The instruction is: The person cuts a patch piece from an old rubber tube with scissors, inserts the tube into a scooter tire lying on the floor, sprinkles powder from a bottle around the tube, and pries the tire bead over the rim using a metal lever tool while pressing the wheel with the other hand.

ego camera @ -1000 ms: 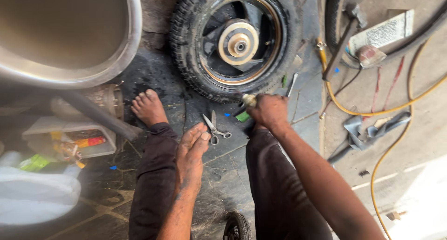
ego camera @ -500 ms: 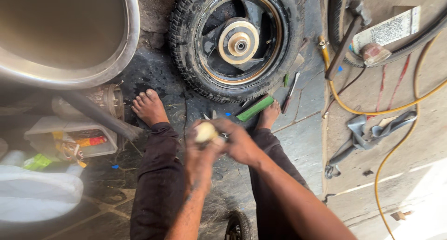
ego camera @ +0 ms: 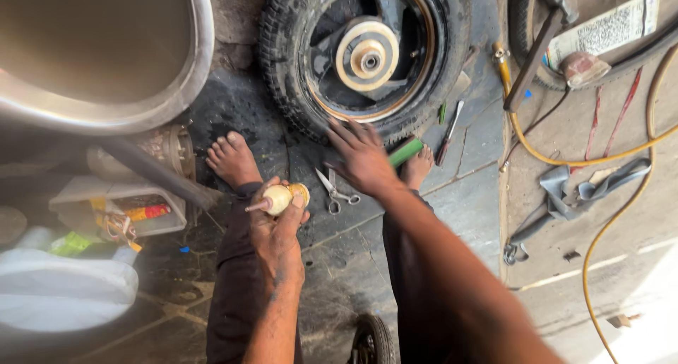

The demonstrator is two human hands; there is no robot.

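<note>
While the left hand (ego camera: pixel 277 226) stays wrapped around a small cream-coloured wooden-handled tool with a thin metal spike (ego camera: pixel 277 198), the right hand (ego camera: pixel 361 156) has let go of it and swung forward, fingers spread wide and holding nothing, hovering just over the near edge of the black knobby scooter tyre on its dark spoked rim (ego camera: pixel 364 53). Half a second ago both hands were bunched together over that handle at knee level, so the tool is now a one-hand job and the free hand is back at the wheel. The handle sits over the left knee, spike pointing left. Just under the right hand there's a green cylindrical grip (ego camera: pixel 406 152), and it's a bit blurry there, so I can't say if the fingers touch it. Steel scissors (ego camera: pixel 335 191) lie open on the dark stone floor (ego camera: pixel 339 251) between the hands. Further right: a yellow hose (ego camera: pixel 597 159), a hammer (ego camera: pixel 537 46) and strips of grey rubber (ego camera: pixel 586 187).
</note>
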